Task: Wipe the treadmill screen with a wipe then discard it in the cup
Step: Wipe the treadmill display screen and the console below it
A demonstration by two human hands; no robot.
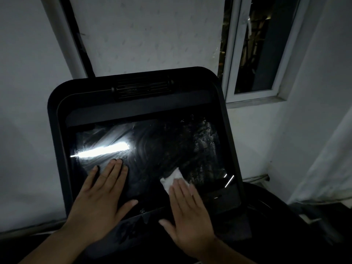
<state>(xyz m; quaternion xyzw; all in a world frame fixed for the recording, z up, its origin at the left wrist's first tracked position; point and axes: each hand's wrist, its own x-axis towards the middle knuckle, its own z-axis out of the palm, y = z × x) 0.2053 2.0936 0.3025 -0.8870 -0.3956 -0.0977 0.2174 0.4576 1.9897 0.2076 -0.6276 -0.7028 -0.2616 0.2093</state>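
My right hand [187, 212], fingers spread flat, presses the small white folded wipe [174, 179] on the glossy black treadmill screen [152, 149], lower right. Left hand [101, 195] flat, braces the glass. Wipe looks soft, limp, light; pinch an edge. No cup visible.

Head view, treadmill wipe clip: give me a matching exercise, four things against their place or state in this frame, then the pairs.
Things:
1. left hand
2. right hand
3. wipe
4. window

Places or states:
A. white, crumpled on the screen
B. behind the console, upper right
C. flat on the screen, bare
D. fingers pressing on the wipe

Pairs: 1-C, 2-D, 3-A, 4-B
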